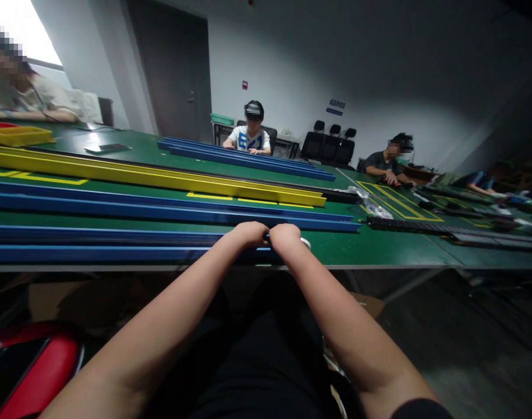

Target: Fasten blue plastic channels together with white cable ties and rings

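My left hand (251, 233) and my right hand (286, 234) meet at the near edge of the table, over the right end of the nearest blue channel (95, 252). Both are closed, with fingers curled inward and mostly hidden behind the backs of the hands. A small dark bit shows between them, but what they grip cannot be made out. Just beyond my right hand a white rounded thing (306, 242) peeks out. A second long blue channel (174, 212) lies behind the first, parallel to it.
Farther back on the green table (401, 250) lie a long yellow channel (161, 177) and more blue channels (248, 159). Black strips (405, 225) and clear plastic wrap (375, 206) are at right. A yellow tray (24, 136) stands far left. Several people sit around the table.
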Demonstrator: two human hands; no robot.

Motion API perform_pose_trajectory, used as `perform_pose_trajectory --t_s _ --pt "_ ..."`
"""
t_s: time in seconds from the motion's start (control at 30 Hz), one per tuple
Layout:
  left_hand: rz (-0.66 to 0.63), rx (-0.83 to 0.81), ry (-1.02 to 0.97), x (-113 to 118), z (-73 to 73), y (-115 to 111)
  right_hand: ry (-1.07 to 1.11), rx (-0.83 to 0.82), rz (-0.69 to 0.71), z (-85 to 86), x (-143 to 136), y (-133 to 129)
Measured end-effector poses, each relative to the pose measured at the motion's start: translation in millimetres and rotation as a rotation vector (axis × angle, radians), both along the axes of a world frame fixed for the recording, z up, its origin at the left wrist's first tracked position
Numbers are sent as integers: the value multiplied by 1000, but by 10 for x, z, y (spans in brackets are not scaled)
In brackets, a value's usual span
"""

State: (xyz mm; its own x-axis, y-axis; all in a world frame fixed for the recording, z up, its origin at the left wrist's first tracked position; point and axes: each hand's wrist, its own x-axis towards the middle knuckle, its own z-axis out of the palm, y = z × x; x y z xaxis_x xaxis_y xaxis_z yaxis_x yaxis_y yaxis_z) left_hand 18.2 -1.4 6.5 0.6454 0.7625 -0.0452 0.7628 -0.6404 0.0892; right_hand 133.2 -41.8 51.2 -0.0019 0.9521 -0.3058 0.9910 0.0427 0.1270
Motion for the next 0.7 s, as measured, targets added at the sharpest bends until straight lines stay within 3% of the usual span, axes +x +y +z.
perform_pose_trajectory --t_s 0.17,0.47,0.7 --pt "-61 6 -18 46 -14 9 -36 14 4 -14 3 -4" --pt "-56 31 -57 -16 -68 39 -44 57 59 34 109 -96" --pt "-44 -4 -55 -366 -91 64 -14 92 147 -25 -101 -138"
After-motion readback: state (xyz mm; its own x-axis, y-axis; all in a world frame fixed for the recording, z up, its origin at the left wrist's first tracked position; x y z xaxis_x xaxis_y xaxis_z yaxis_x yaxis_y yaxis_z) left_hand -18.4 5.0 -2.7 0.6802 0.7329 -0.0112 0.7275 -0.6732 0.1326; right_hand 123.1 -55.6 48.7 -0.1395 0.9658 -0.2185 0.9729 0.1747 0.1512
